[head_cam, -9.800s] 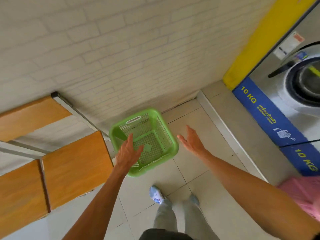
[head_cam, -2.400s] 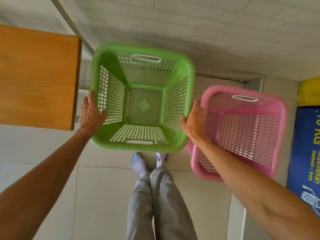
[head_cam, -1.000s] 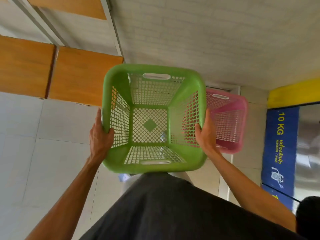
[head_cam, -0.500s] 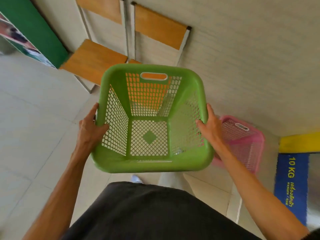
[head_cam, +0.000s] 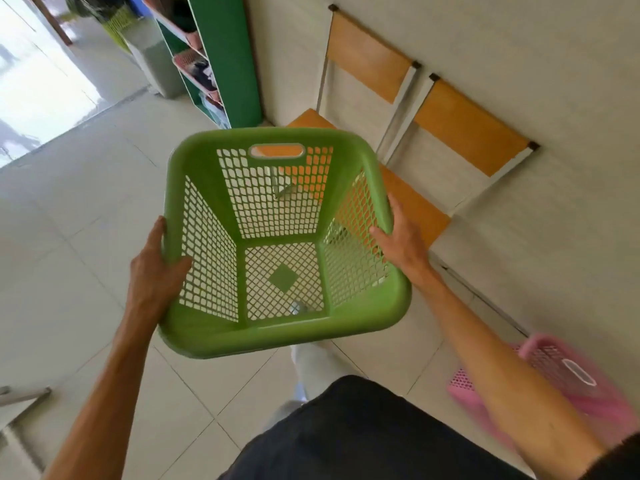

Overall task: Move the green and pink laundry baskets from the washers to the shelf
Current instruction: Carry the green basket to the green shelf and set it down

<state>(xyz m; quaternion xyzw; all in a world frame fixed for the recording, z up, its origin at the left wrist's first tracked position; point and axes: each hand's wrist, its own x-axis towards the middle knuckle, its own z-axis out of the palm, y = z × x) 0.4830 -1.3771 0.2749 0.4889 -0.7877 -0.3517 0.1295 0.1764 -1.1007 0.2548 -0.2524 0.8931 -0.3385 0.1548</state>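
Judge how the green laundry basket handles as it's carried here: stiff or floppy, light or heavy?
The green basket looks fairly stiff: its rim keeps its square shape though the left hand and right hand grip only opposite sides. It is probably light, being empty with open mesh walls. The smooth plastic rim may be somewhat slippery.

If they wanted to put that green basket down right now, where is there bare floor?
Bare tiles lie left of the green basket, between the left hand and the green shelf. To the right it is crowded: chairs along the wall and the pink basket on the floor.
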